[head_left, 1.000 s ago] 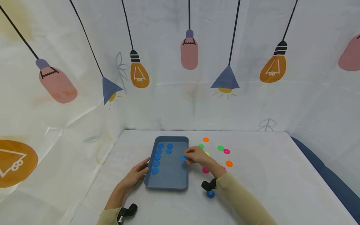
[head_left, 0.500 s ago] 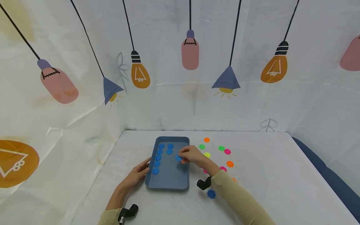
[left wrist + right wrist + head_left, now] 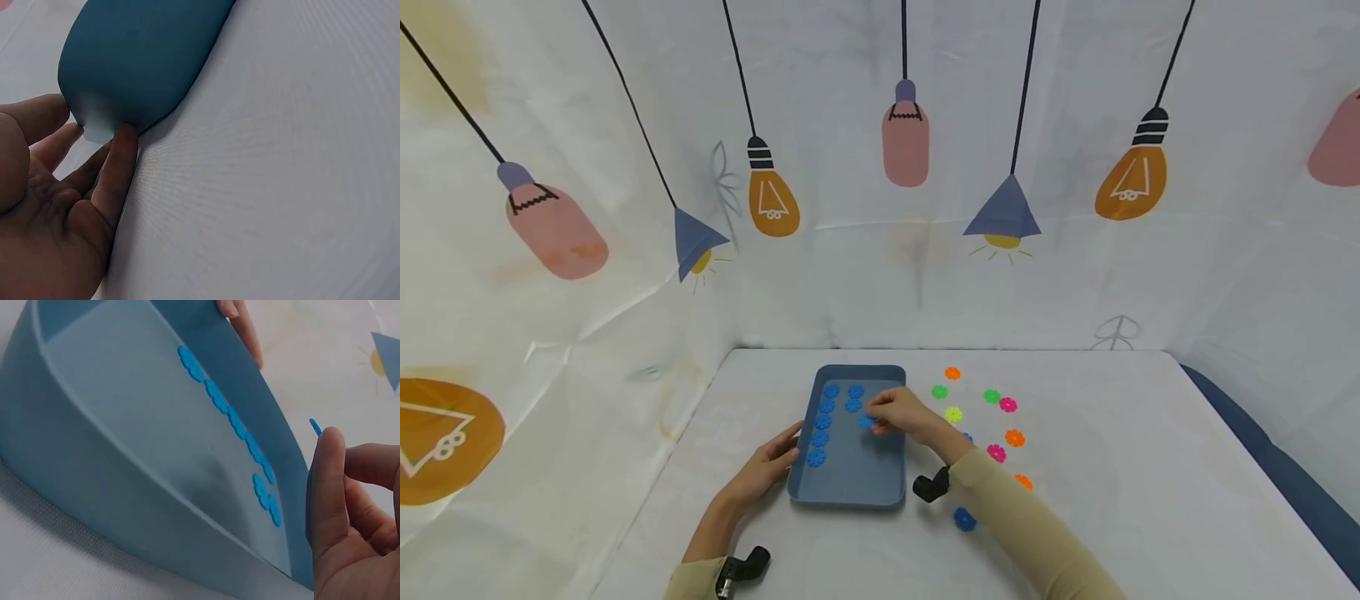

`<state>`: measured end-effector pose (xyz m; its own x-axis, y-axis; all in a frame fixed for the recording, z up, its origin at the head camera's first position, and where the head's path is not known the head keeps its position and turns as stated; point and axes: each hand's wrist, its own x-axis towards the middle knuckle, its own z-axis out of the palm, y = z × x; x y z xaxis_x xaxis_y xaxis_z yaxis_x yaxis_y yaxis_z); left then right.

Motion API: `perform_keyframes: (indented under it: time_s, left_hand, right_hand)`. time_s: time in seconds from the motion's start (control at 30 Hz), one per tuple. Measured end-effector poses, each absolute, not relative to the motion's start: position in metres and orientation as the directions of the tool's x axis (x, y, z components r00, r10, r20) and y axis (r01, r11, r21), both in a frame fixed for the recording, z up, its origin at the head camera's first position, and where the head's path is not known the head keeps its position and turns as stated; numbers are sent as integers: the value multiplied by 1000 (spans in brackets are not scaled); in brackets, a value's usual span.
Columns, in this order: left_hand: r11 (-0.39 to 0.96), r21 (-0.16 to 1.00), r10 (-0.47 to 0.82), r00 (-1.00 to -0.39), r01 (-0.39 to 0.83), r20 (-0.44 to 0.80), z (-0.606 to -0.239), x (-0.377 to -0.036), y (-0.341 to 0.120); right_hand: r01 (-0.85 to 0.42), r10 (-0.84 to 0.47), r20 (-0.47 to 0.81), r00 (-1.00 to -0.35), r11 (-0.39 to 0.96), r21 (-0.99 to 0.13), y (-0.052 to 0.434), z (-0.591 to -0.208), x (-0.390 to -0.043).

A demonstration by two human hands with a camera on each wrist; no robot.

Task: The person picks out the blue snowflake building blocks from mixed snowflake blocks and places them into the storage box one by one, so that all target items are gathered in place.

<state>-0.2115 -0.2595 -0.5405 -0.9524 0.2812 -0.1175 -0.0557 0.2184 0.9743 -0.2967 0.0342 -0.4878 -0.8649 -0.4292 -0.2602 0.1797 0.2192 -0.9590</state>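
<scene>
A blue-grey tray [image 3: 857,479] lies on the table. Its left side holds a column of blue flower-shaped pieces [image 3: 820,437], with two more beside the column's far end. My left hand [image 3: 760,473] rests against the tray's left wall, and its extended fingers touch the outside in the left wrist view. Above the tray's right half, my right hand [image 3: 906,414] pinches another blue flower-shaped piece [image 3: 865,421] between thumb and fingers. Only a thin edge of that held piece [image 3: 315,425] shows in the right wrist view, above the tray floor.
Right of the tray, loose flower-shaped pieces lie scattered: orange [image 3: 1015,437], green [image 3: 992,396], pink [image 3: 996,453] and yellow [image 3: 953,414]. A blue one [image 3: 965,519] sits nearer the front, beside the right sleeve. Another blue one is partly hidden by the right forearm.
My right hand has moved left over the tray with the blue flower-shaped piece, from the right rim towards the two-piece column. The left hand has stayed at the tray's side.
</scene>
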Motion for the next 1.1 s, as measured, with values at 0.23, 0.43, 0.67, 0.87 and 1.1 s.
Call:
perform_keyframes:
  time_s: [0.23, 0.43, 0.67, 0.87, 1.1]
  left_hand:
    - [212, 975, 285, -950, -65, -125, -538, -211, -260]
    - [210, 975, 292, -948, -68, -129, -537, -211, -259]
    - [212, 975, 281, -952, -65, -124, -538, -213, -262]
    - [227, 972, 287, -950, -60, -126, -538, -213, -262]
    - [213, 974, 288, -948, -72, -133, -539, -213, -261]
  right_hand:
    - [207, -426, -272, -863, 194, -959, 26, -488, -301]
    - [207, -452, -262, -853, 168, -964, 19, -486, -302]
    - [224, -462, -261, -847, 134, -965, 10, -487, -303]
    - [246, -453, -276, -848, 126, -961, 4, -489, -305]
    - [282, -445, -295, -845, 96, -955, 2, -499, -308]
